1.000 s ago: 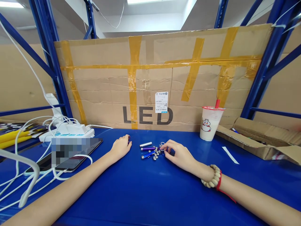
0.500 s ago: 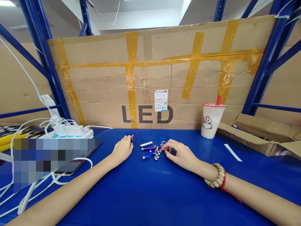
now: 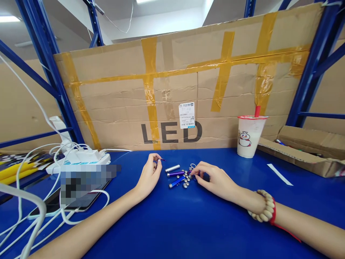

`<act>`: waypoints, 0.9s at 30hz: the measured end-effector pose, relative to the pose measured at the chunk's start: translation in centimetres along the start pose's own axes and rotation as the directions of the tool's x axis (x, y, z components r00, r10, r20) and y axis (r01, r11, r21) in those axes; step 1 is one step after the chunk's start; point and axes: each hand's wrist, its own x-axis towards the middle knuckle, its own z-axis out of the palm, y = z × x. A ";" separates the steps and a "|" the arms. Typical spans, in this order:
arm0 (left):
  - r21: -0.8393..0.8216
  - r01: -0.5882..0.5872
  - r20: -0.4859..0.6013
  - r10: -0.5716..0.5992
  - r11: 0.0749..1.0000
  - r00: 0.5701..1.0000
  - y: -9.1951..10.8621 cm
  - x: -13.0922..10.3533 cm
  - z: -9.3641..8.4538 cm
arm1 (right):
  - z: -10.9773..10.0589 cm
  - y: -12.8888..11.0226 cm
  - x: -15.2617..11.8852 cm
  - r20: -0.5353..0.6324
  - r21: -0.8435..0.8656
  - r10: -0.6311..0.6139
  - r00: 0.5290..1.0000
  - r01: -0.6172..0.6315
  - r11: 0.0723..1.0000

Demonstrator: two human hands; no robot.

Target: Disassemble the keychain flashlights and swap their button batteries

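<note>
Fingers curled, my left hand [image 3: 150, 175] holds a small purple tube [image 3: 162, 159] whose end sticks out past the fingertips. My right hand [image 3: 214, 178] has its thumb and forefinger close together at the right side of the pile of small parts; what they pinch is too small to make out. Between the hands lie a silver tube [image 3: 172, 168], a purple tube [image 3: 175, 174] and a blue tube [image 3: 176, 182]. Several round silver button pieces [image 3: 185, 180] are beside them, with a wire ring [image 3: 193, 166] just behind.
A cup with a red straw [image 3: 249, 138], a white strip [image 3: 279, 175] and an open cardboard box [image 3: 299, 158] are at the right. At the left are a power strip [image 3: 83, 155], white cables and a dark device [image 3: 93, 198]. Taped cardboard [image 3: 121, 108] stands behind.
My left hand has turned, bringing the small purple tube from upright to nearly level. My right hand stays at the pile. The view has shifted and tilted slightly.
</note>
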 end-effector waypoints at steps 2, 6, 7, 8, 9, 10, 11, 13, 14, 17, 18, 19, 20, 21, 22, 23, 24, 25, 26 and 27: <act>-0.157 -0.075 -0.068 0.065 0.985 0.996 1.0 -0.7 -0.1 | 0.0 -0.1 0.0 -0.014 0.008 -0.007 1.000 0.007 1.000; -0.220 -0.279 0.010 0.288 0.935 0.957 2.8 -2.5 0.1 | -0.2 -0.4 -0.2 -0.039 0.082 -0.040 0.998 0.043 0.996; -0.228 -0.330 0.062 0.352 0.916 0.934 3.1 -3.0 0.3 | -0.3 -0.5 -0.2 -0.037 0.111 -0.057 0.998 0.060 0.992; -0.232 -0.369 0.136 0.406 0.900 0.904 3.4 -3.3 0.4 | -0.4 -0.7 -0.3 -0.027 0.142 -0.080 0.996 0.083 0.986; -0.241 -0.400 0.207 0.450 0.884 0.869 3.6 -3.6 0.6 | -0.4 -0.8 -0.4 -0.013 0.173 -0.111 0.994 0.111 0.979; -0.245 -0.421 0.255 0.477 0.873 0.841 3.7 -3.8 0.7 | -0.5 -1.0 -0.5 0.007 0.202 -0.146 0.989 0.142 0.969; -0.250 -0.434 0.286 0.494 0.866 0.821 3.8 -3.9 0.7 | -0.5 -1.1 -0.6 0.031 0.226 -0.182 0.983 0.170 0.959; -0.264 -0.432 0.289 0.499 0.862 0.817 3.8 -3.9 0.8 | -0.5 -1.5 -0.8 0.068 0.264 -0.233 0.970 0.207 0.942; -0.272 -0.421 0.280 0.490 0.865 0.826 3.7 -3.8 0.9 | -0.4 -1.8 -0.9 0.078 0.282 -0.242 0.967 0.212 0.936; -0.290 -0.395 0.265 0.470 0.872 0.842 3.6 -3.6 0.9 | -0.4 -2.4 -1.1 0.091 0.370 -0.240 0.967 0.191 0.909; -0.289 -0.395 0.270 0.470 0.872 0.840 3.6 -3.6 0.8 | -0.5 -2.6 -1.1 0.100 0.400 -0.228 0.969 0.171 0.901; -0.284 -0.395 0.281 0.470 0.873 0.836 3.6 -3.5 0.8 | -0.5 -2.7 -1.1 0.106 0.419 -0.210 0.972 0.147 0.896; -0.276 -0.394 0.297 0.468 0.877 0.832 3.7 -3.5 0.7 | -0.5 -2.7 -1.1 0.107 0.421 -0.188 0.976 0.127 0.898; -0.266 -0.391 0.316 0.463 0.881 0.828 3.8 -3.5 0.7 | -0.5 -2.7 -1.1 0.102 0.411 -0.162 0.981 0.107 0.905; -0.255 -0.386 0.333 0.455 0.887 0.826 3.9 -3.5 0.6 | -0.5 -2.6 -1.1 0.094 0.396 -0.142 0.985 0.094 0.913; -0.247 -0.384 0.343 0.451 0.890 0.824 3.9 -3.5 0.6 | -0.5 -2.5 -1.1 0.085 0.382 -0.125 0.988 0.084 0.920; -0.242 -0.385 0.344 0.450 0.891 0.824 4.0 -3.5 0.6 | -0.4 -2.4 -1.1 0.076 0.370 -0.112 0.991 0.076 0.926; -0.239 -0.391 0.337 0.454 0.889 0.825 3.9 -3.5 0.6 | -0.3 -2.3 -1.1 0.063 0.361 -0.103 0.993 0.073 0.930; -0.234 -0.397 0.328 0.457 0.887 0.827 3.9 -3.5 0.6 | -0.2 -2.1 -1.0 0.048 0.354 -0.097 0.994 0.074 0.932; -0.228 -0.401 0.319 0.458 0.887 0.830 3.8 -3.5 0.7 | -0.1 -2.0 -1.0 0.029 0.345 -0.096 0.995 0.080 0.935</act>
